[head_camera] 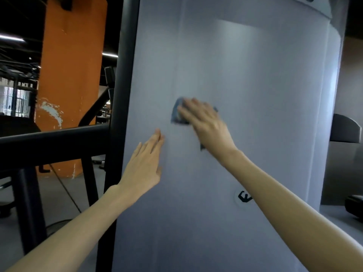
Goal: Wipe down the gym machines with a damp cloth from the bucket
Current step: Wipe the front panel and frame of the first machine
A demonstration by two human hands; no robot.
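Note:
A tall pale grey panel (245,79) of a gym machine fills the middle of the head view. My right hand (206,122) presses a blue cloth (177,114) flat against the panel with straight fingers; most of the cloth is hidden under the palm, and a small corner shows below the wrist. My left hand (146,163) lies flat on the panel, lower and to the left, fingers straight and together. No bucket is in view.
A black steel frame post (121,95) runs up the panel's left edge, with a black crossbar (53,142) going left. An orange pillar (72,75) stands behind. A grey machine part (345,132) is at the right. Grey floor (64,193) lies below.

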